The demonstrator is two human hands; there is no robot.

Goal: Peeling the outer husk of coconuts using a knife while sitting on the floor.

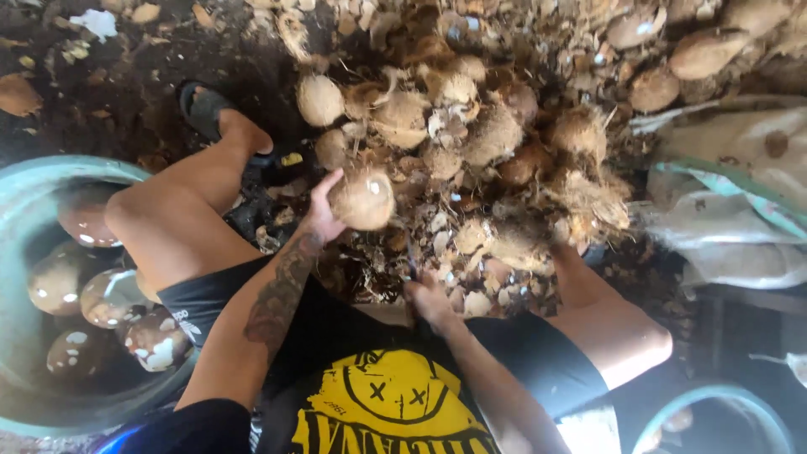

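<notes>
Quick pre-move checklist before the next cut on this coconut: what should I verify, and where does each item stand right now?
1. Left hand has the coconut: ok, the fingers wrap its left side and it is lifted above the pile.
2. Right hand has its tool: cannot tell, the hand is closed low by the scraps, and only a thin dark shape rises from it.
3. Hands apart: ok, a clear gap shows.
4. Tub has room: ok, peeled coconuts sit in water with space left.
5. Left foot away from the work: ok, the sandal lies beyond the knee.
</notes>
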